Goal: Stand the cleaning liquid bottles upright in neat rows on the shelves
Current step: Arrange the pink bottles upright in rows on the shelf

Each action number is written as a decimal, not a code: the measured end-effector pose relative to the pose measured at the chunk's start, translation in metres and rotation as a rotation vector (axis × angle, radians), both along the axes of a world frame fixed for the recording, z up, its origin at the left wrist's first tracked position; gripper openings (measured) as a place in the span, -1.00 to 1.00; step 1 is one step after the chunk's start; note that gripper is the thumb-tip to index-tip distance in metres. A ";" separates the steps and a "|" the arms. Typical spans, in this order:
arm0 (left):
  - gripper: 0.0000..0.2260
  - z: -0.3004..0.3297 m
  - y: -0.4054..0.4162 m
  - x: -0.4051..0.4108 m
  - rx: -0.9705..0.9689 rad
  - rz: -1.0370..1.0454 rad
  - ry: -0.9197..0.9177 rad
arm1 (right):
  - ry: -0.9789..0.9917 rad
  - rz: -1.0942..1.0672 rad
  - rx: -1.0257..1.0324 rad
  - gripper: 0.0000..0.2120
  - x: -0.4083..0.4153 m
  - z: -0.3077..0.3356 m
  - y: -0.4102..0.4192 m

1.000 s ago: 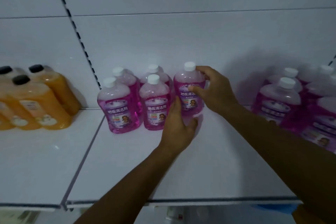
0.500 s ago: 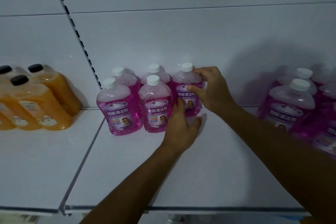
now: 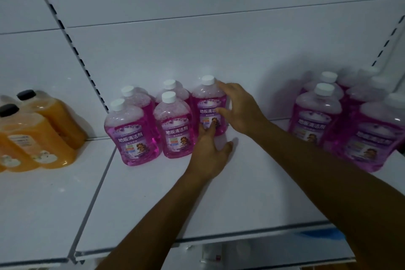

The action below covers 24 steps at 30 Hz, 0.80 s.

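A white metal shelf (image 3: 153,193) with a slotted white back panel carries the bottles under dim light. The right hand's fingers (image 3: 225,87) curl round the shoulder of the pink floor cleaner bottle (image 3: 208,105), thumb across its label, gripping it upright at the back of the shelf, just right of the rear pair. Half a second ago this bottle stood a little nearer the front; it now sits close against the back panel, level with the rear row. The left hand (image 3: 208,155) has its fingers straight and close together, tips touching the bottle's lower label, thumb spread low over the shelf; its place has hardly changed. The right hand (image 3: 238,109) comes in from the right, forearm stretched across the shelf, and the left forearm rises from below.

The left group (image 3: 151,125) counts five pink bottles with white caps, the held one included. The right group (image 3: 341,120) shows at least six, some blurred. At far left stand orange bottles (image 3: 41,133) with black caps: two plain, more cut off by the edge.
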State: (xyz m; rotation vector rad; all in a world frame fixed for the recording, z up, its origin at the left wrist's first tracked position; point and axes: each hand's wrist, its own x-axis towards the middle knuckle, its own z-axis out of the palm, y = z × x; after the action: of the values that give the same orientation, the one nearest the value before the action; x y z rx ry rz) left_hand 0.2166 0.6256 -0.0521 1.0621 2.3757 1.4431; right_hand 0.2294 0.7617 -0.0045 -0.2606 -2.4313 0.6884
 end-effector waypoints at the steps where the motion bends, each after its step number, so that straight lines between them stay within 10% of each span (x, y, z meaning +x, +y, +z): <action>1: -0.38 -0.001 0.000 0.004 -0.009 -0.025 0.005 | 0.009 -0.006 -0.006 -0.35 0.007 0.000 0.000; 11: -0.35 -0.008 0.062 0.039 -0.110 -0.206 -0.066 | 0.246 -0.351 0.074 -0.52 0.120 0.027 0.030; 24: -0.45 -0.009 0.114 0.057 -0.053 -0.362 -0.225 | -0.166 -0.555 0.066 -0.48 0.157 0.012 0.066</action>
State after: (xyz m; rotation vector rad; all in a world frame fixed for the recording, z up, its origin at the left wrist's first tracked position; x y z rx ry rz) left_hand 0.2740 0.7396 -0.0607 1.1733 1.9361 1.2850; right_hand 0.3867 0.8280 0.0074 -0.9521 -2.3604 0.3454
